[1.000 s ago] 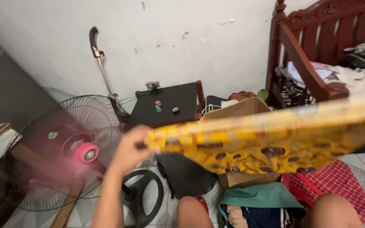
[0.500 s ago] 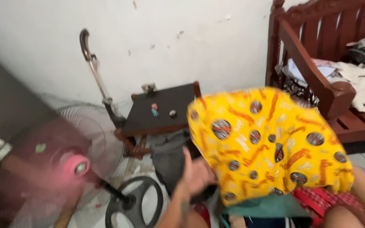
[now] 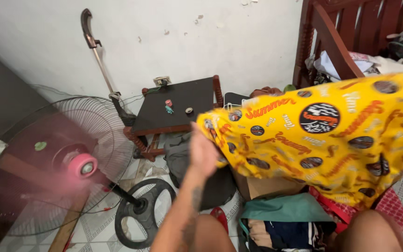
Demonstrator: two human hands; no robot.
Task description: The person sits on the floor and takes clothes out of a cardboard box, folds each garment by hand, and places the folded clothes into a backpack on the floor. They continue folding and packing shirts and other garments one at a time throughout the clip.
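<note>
A yellow cloth printed with dark round badges and orange lettering hangs spread in the air across the right half of the view. My left hand is at the cloth's left corner, fingers up against the edge and apparently pinching it. My forearm rises from the bottom middle. My right hand does not show; the cloth's right end runs out of the frame. My bare knees are at the bottom edge.
A pink standing fan spins at the left, with its round base on the tiled floor. A low dark table carries small items. A cardboard box, folded clothes and a red wooden bed frame are at the right.
The cloth has swung from a bunched drape into a wider spread toward the right. My left hand rose from beneath it to its left corner.
</note>
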